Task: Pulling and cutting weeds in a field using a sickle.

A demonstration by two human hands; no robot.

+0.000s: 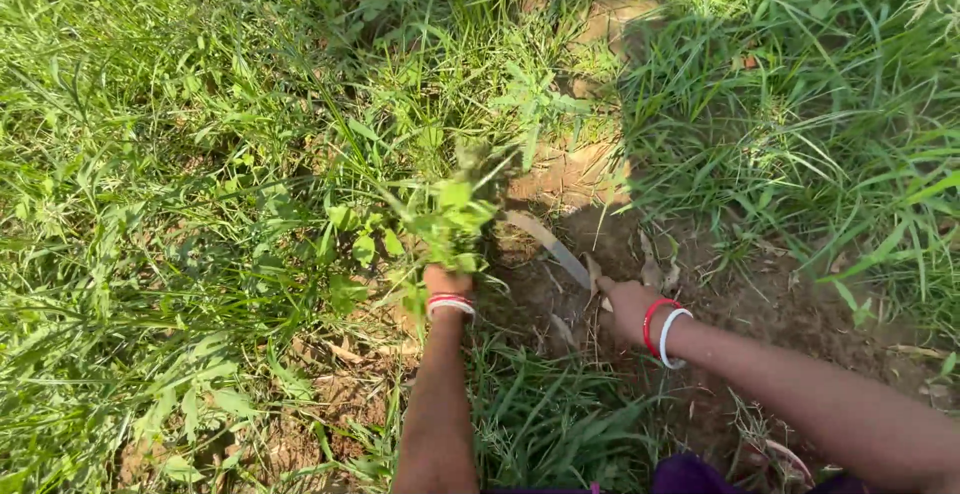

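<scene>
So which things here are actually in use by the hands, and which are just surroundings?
In use:
- left hand, gripping a bunch of leafy weeds
- right hand, holding a curved sickle blade at the base of the weeds

Just surroundings:
- tall grass on the left
- grass clump on the right
- bare soil
- dry leaves on the soil

Left hand (446, 280) grips weeds (452, 222); right hand (624, 310) holds sickle (552, 244).
</scene>
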